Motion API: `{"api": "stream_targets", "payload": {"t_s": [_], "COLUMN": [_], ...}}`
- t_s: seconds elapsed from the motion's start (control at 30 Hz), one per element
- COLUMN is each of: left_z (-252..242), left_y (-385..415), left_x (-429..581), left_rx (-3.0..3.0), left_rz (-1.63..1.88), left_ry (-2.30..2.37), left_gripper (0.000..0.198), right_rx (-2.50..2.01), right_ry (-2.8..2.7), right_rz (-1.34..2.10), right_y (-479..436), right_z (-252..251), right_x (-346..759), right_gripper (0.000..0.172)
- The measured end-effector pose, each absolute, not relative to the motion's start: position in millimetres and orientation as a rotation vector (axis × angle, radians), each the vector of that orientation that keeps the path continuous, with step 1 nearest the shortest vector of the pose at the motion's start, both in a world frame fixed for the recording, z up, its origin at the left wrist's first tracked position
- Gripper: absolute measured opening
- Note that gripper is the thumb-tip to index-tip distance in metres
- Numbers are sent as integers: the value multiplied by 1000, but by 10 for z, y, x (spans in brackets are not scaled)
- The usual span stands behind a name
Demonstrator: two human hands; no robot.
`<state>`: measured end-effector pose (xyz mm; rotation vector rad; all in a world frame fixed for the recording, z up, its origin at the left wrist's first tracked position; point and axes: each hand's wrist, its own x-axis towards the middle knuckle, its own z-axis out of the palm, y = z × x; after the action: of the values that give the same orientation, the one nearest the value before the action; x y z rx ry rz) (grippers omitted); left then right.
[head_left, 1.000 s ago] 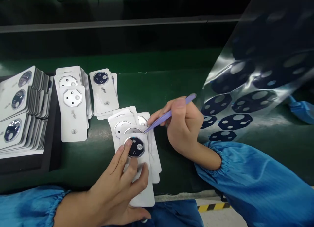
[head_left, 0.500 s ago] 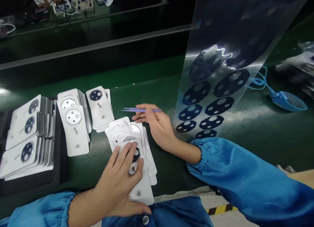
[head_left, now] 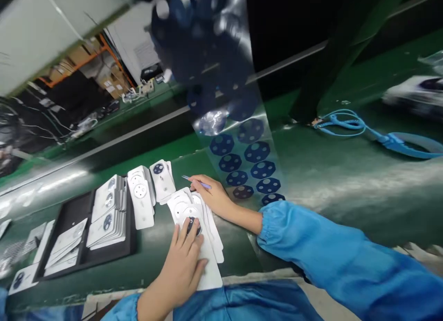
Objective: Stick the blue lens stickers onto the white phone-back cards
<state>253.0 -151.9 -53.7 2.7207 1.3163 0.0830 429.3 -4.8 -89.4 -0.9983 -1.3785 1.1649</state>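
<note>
My left hand (head_left: 180,270) lies over the top white card (head_left: 212,275) of a fanned pile, its fingers spread. The fingertips touch a dark octagonal sticker with round holes (head_left: 194,226) near the card's upper end and partly cover it. Just beyond the pile, my right hand (head_left: 214,195) holds purple tweezers (head_left: 205,185), tips pointing left. Behind that hand hangs a clear film sheet (head_left: 245,163) bearing two columns of dark octagonal stickers; its upper part is blurred.
To the left, a black tray (head_left: 130,238) holds stacks of cards with dark stickers. Between it and the pile stand a card stack with white octagons (head_left: 143,212) and a smaller stack (head_left: 164,187). A blue coiled-cord strap (head_left: 398,143) lies at the right on the green table.
The view has swung up and left, so more of the tray and the background shows. My left hand stays on the top card; my right still grips the tweezers.
</note>
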Motion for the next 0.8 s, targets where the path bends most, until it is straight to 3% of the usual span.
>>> {"api": "stream_targets", "payload": {"t_s": [0.17, 0.27, 0.37, 0.53, 0.8], "left_z": [-728, -976, -1068, -869, -358], "left_y": [-2108, -2382, -2463, -2325, -2140], "left_x": [2961, 3157, 3240, 3043, 2481], "left_rx": [2337, 2004, 1599, 1330, 1075], "left_rz": [406, 709, 1076, 1233, 1278], "left_ry": [1825, 1964, 1934, 1865, 1746], "left_gripper": [80, 51, 39, 49, 84], "right_rx": [-957, -940, -951, -1021, -1261], "right_ry": [-1447, -1509, -1584, -1746, -1896], "right_rz": [1091, 1049, 983, 833, 554], "right_y": [-45, -37, -39, -80, -138], "right_z": [-964, -990, -992, -966, -927], "right_x": [4262, 4244, 4232, 4193, 4208], "right_gripper": [29, 28, 26, 30, 39]}}
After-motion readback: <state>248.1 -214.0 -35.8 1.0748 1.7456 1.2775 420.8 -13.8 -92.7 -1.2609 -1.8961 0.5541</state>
